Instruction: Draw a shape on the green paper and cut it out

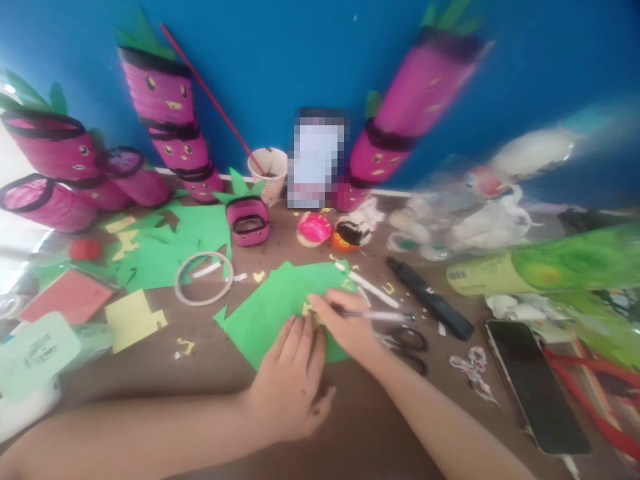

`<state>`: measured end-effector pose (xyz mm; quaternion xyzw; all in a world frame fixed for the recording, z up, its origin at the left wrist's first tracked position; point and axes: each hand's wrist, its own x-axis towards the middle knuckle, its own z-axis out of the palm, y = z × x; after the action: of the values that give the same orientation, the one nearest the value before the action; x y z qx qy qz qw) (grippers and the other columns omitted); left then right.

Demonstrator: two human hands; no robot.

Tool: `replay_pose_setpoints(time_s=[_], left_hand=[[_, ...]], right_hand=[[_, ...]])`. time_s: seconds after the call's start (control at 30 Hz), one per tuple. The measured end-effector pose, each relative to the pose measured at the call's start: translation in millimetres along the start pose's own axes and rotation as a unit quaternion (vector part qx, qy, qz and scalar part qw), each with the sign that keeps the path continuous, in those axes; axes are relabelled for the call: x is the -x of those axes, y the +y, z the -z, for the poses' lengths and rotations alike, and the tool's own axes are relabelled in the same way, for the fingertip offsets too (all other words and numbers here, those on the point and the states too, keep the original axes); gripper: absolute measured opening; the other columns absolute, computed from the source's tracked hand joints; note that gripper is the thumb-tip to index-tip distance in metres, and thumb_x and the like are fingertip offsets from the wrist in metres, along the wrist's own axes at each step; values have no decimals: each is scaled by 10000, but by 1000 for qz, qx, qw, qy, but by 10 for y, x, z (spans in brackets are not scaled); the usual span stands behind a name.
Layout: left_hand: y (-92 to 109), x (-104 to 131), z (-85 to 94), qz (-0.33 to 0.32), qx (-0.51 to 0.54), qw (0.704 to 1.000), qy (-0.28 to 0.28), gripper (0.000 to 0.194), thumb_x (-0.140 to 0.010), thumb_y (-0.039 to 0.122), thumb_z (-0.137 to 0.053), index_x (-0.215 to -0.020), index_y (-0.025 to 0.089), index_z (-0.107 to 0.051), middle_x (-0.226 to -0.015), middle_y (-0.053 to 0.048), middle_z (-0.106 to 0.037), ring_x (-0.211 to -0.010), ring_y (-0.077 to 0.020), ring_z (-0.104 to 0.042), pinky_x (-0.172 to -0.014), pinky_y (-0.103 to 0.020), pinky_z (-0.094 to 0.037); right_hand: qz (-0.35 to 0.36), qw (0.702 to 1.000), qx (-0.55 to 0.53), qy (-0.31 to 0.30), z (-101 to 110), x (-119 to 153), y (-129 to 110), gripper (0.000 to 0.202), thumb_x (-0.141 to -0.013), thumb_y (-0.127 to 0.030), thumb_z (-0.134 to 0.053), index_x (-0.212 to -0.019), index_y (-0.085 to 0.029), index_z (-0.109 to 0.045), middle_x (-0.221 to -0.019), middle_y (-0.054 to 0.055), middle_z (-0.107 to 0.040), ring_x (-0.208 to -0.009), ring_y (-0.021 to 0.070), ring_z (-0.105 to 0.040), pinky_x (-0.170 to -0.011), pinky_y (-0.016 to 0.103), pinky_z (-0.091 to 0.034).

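My left hand lies with fingers stretched out on a green sheet of paper, its fingertips at a small yellow paper piece. My right hand is closed just beside it, its thumb and finger close to that same piece. A pen sticks out from between its fingers toward the right; its writing end is hidden. Black-handled scissors lie right of this hand, partly covered by it. Beyond the hand, a white pen-like stick rests at the sheet's edge.
Magenta faced tubes with green leaves stand along the blue wall. Pink paint, black paint and a cup with a stick are at the back. A tape roll lies left, a phone right.
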<state>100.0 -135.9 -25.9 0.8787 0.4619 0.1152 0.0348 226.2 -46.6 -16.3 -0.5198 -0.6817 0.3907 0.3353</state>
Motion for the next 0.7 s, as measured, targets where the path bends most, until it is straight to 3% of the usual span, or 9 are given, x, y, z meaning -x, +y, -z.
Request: replay_pose_setpoints(time_s=[0.7], left_hand=[[9, -6, 26, 14, 8, 1000, 4, 656, -813, 465, -380, -1272, -3, -405, -1294, -279, -431, -1179, -383, -411, -981, -516, -269]], right_hand=[[-8, 1000, 19, 5, -9, -9, -26, 447, -812, -316, -480, -476, -190, -213, -447, -65, -219, -424, 60, -245, -403, 208, -226]])
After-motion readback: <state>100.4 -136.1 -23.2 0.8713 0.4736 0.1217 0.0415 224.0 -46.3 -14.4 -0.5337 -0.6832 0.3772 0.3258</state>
